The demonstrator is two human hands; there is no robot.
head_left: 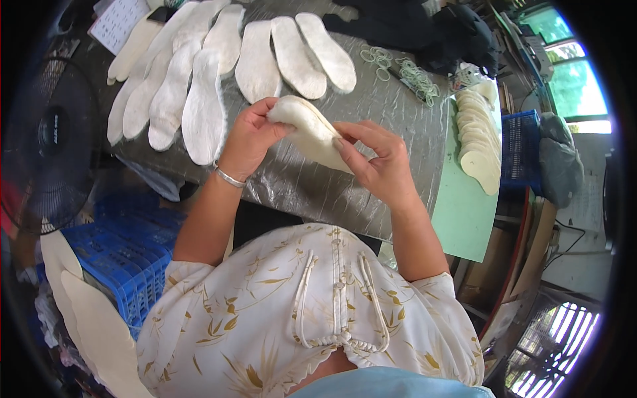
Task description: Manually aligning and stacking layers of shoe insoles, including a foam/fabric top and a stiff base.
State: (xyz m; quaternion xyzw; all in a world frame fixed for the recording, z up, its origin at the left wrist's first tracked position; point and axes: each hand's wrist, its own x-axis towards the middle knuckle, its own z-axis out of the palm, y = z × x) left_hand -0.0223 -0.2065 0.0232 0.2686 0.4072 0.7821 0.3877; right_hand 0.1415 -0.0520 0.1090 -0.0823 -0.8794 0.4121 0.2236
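Observation:
A cream, fleecy insole [310, 136] is held up over the near part of the table, bent and tilted. My left hand [253, 132] pinches its far left end between thumb and fingers. On the right side, my right hand [379, 159] grips its edge with the thumb in front and the fingers behind. Beyond and to the left lie several white fleecy insoles [204, 106] in overlapping rows. Three more insoles [297, 56] are fanned out just beyond my hands.
The table [285, 192] has a clear plastic cover. At right, a pile of cream insoles [478, 132] overlaps on a green sheet [464, 229]. Loops of pale cord [418, 79] and dark cloth [398, 30] lie at the back. A blue crate [126, 252] and a fan [53, 139] stand left.

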